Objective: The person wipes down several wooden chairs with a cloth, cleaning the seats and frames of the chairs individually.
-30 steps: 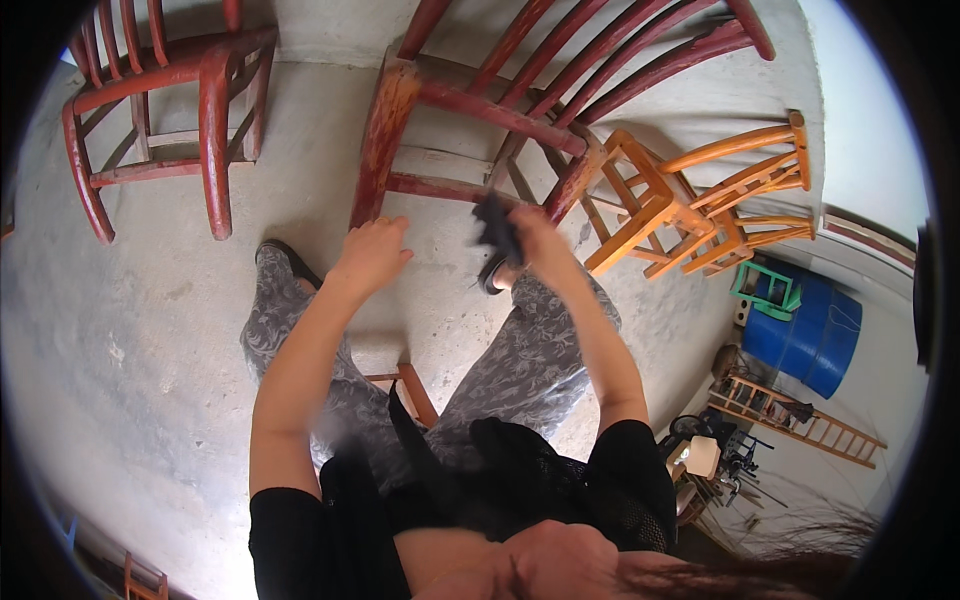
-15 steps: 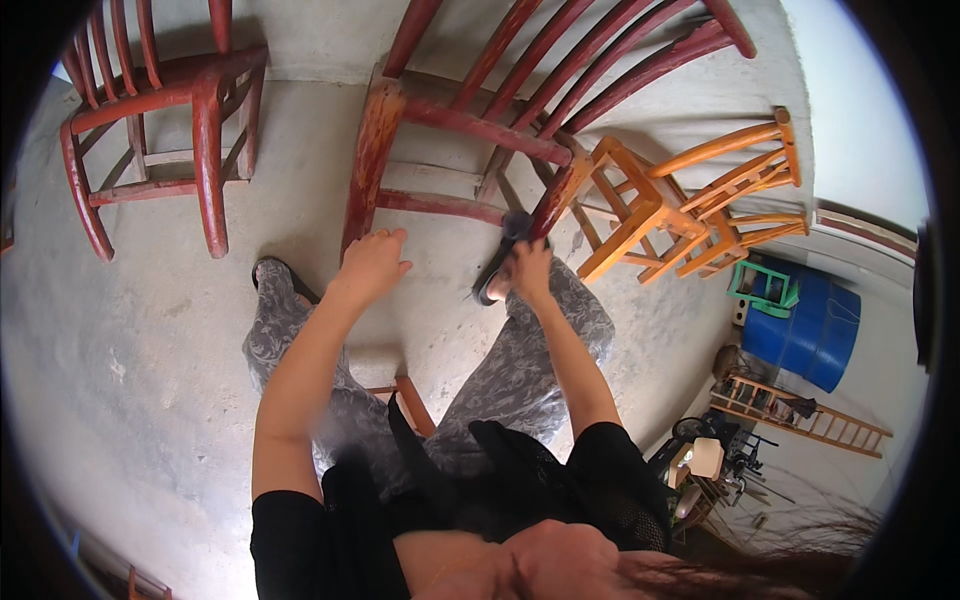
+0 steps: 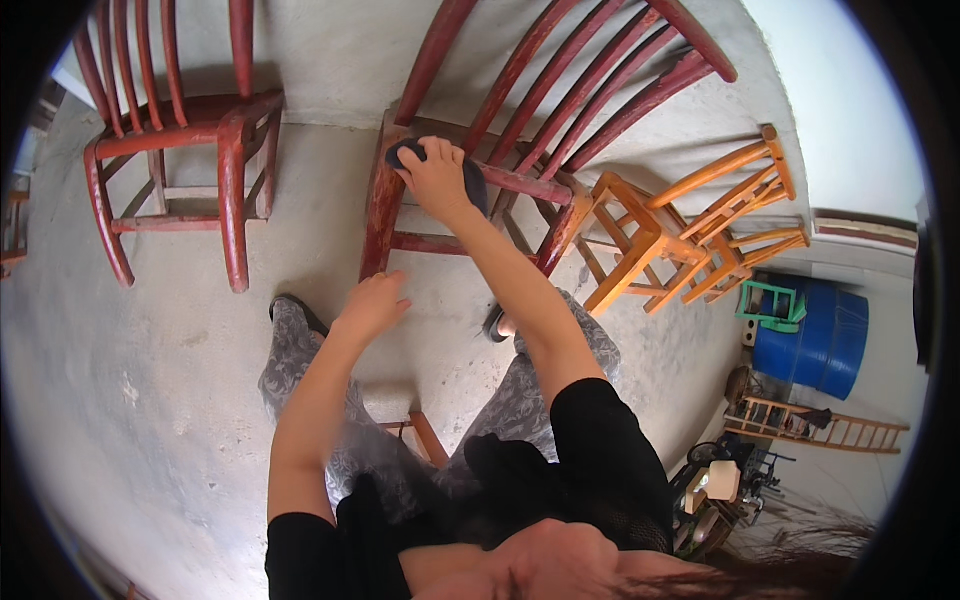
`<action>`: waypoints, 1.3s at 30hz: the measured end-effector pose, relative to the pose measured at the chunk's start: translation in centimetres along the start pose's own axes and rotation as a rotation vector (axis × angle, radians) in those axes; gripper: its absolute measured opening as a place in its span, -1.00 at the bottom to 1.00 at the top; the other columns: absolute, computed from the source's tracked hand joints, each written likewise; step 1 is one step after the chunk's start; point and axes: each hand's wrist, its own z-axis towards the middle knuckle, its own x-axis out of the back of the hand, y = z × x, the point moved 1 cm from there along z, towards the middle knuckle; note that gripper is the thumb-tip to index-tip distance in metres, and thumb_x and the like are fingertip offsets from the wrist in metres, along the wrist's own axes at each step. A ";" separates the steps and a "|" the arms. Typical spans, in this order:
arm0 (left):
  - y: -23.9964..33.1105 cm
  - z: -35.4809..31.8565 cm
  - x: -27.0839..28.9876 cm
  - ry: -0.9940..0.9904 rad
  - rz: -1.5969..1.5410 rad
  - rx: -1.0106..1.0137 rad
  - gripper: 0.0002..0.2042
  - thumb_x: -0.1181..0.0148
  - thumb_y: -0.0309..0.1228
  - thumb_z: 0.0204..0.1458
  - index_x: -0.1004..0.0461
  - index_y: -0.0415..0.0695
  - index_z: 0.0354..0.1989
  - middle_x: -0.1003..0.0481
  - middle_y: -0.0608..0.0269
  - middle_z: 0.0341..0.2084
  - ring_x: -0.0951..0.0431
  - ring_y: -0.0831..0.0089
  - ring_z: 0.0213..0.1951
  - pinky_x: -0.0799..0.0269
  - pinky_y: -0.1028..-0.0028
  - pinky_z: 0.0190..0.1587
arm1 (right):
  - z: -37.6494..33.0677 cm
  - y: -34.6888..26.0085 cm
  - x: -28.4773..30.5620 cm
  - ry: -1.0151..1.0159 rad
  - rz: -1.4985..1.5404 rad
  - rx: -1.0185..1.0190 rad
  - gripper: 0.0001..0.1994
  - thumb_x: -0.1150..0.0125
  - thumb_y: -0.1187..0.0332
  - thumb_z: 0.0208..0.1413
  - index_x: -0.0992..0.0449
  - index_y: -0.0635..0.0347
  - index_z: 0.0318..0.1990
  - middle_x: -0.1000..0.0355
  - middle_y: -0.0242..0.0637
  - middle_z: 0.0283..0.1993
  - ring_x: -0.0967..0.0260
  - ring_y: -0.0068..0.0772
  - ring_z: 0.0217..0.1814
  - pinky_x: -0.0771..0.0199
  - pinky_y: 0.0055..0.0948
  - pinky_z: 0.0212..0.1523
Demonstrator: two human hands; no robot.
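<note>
A right hand [image 3: 432,182] holds a dark cloth [image 3: 477,187] on the big red chair [image 3: 382,218].

The cloth sits at the chair's near left corner. Wiping looks under way; I can't tell which parts are done or left. The right arm reaches across, fingers bent over the cloth. The left hand [image 3: 370,304], by the chair's near left leg, has loose, curled fingers.

A pale, scuffed concrete floor [image 3: 180,400] carries a worn red wooden chair [image 3: 525,184] at upper centre, another red chair [image 3: 180,137] at upper left, orange-brown wooden chairs [image 3: 648,240] at upper right, and dark slippers [image 3: 312,319] on a person's feet near mid-frame.
</note>
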 end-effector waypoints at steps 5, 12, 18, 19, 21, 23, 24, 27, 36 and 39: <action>-1.5 -0.7 1.1 -0.019 -0.007 0.105 -0.65 -0.16 -0.35 -0.11 -0.32 -0.17 -0.14 -0.43 0.00 -0.28 -0.44 0.08 -0.20 -0.35 0.23 -0.17 | -6.4 8.6 2.4 -0.192 -0.116 0.283 -0.69 -0.10 0.32 -0.24 -0.38 -0.12 -0.22 -0.29 -0.29 -0.22 -0.25 -0.24 -0.09 -0.19 -0.23 -0.18; -1.6 -1.2 0.1 0.018 0.029 0.012 -0.68 -0.17 -0.34 -0.13 -0.32 -0.19 -0.20 -0.43 0.00 -0.31 -0.46 0.07 -0.24 -0.38 0.22 -0.22 | -10.7 14.3 8.3 -0.048 -0.217 -0.378 -0.82 -0.05 0.38 -0.03 -0.33 0.18 -0.24 -0.27 -0.05 -0.26 -0.20 0.05 -0.17 -0.19 -0.17 -0.18; -0.6 0.4 -0.3 -0.073 0.067 0.066 -0.65 -0.13 -0.37 -0.10 -0.32 -0.18 -0.10 -0.43 0.00 -0.25 -0.44 0.07 -0.21 -0.35 0.22 -0.17 | -4.2 15.4 6.0 0.639 0.360 -0.715 -0.60 -0.03 0.30 0.07 -0.08 0.39 -0.08 -0.19 0.08 -0.27 -0.22 -0.02 -0.17 -0.18 -0.28 -0.12; -1.2 0.3 -0.1 -0.083 0.097 0.094 -0.65 -0.13 -0.37 -0.10 -0.32 -0.18 -0.10 -0.43 0.00 -0.25 -0.44 0.07 -0.22 -0.35 0.22 -0.18 | -3.8 13.4 5.5 0.631 0.389 -0.726 -0.52 -0.11 0.29 0.01 -0.03 0.35 -0.05 -0.19 0.08 -0.24 -0.25 -0.07 -0.18 -0.22 -0.30 -0.15; -1.3 0.4 -0.2 -0.040 0.052 0.052 -0.66 -0.13 -0.37 -0.10 -0.33 -0.19 -0.12 -0.44 -0.01 -0.28 -0.45 0.08 -0.24 -0.36 0.22 -0.20 | -6.2 14.7 4.5 0.481 0.349 -0.647 -0.46 -0.21 0.30 -0.06 -0.02 0.30 -0.04 -0.22 0.05 -0.25 -0.26 -0.14 -0.25 -0.26 -0.29 -0.20; -2.3 -0.4 0.1 0.027 0.020 0.040 -0.69 -0.12 -0.40 -0.10 -0.34 -0.20 -0.14 -0.45 0.01 -0.32 -0.47 0.12 -0.28 -0.37 0.25 -0.23 | -5.1 15.4 6.4 0.341 0.422 -0.675 -0.45 -0.27 0.27 -0.11 -0.08 0.28 -0.07 -0.26 -0.04 -0.27 -0.26 -0.27 -0.23 -0.27 -0.35 -0.20; -2.5 -0.7 0.1 0.071 -0.001 0.023 -0.71 -0.11 -0.41 -0.09 -0.35 -0.21 -0.16 -0.46 0.02 -0.34 -0.48 0.16 -0.30 -0.38 0.28 -0.25 | -3.7 17.2 7.1 0.419 0.573 -0.751 -0.45 -0.28 0.24 -0.12 -0.11 0.29 -0.08 -0.27 -0.06 -0.25 -0.26 -0.29 -0.23 -0.28 -0.37 -0.22; -4.2 -0.7 -3.2 0.044 -0.250 0.045 -0.76 -0.08 -0.49 -0.08 -0.37 -0.24 -0.20 -0.47 0.12 -0.42 -0.49 0.35 -0.37 -0.38 0.43 -0.30 | 0.8 19.1 10.4 0.705 0.898 -0.875 -0.43 -0.32 0.15 -0.15 -0.20 0.33 -0.10 -0.28 -0.11 -0.20 -0.24 -0.34 -0.23 -0.29 -0.42 -0.24; 1.6 -4.1 2.9 0.210 -0.906 0.025 -0.73 -0.06 -0.43 0.02 -0.32 -0.19 -0.09 -0.41 0.33 -0.37 -0.40 0.64 -0.30 -0.33 0.61 -0.27 | -4.3 11.4 14.8 0.431 1.072 -0.738 -0.78 -0.26 0.43 -0.12 -0.31 0.23 -0.38 -0.27 -0.41 -0.52 -0.22 -0.60 -0.51 -0.30 -0.54 -0.50; 10.6 -6.0 8.0 0.284 -1.084 -0.154 -0.59 0.00 -0.26 0.08 -0.17 -0.15 0.07 -0.33 0.25 -0.14 -0.35 0.48 -0.10 -0.29 0.47 -0.06 | -10.1 7.4 17.4 0.489 1.045 -0.748 -0.76 -0.21 0.49 -0.15 -0.34 0.23 -0.29 -0.32 -0.42 -0.42 -0.27 -0.59 -0.35 -0.29 -0.56 -0.28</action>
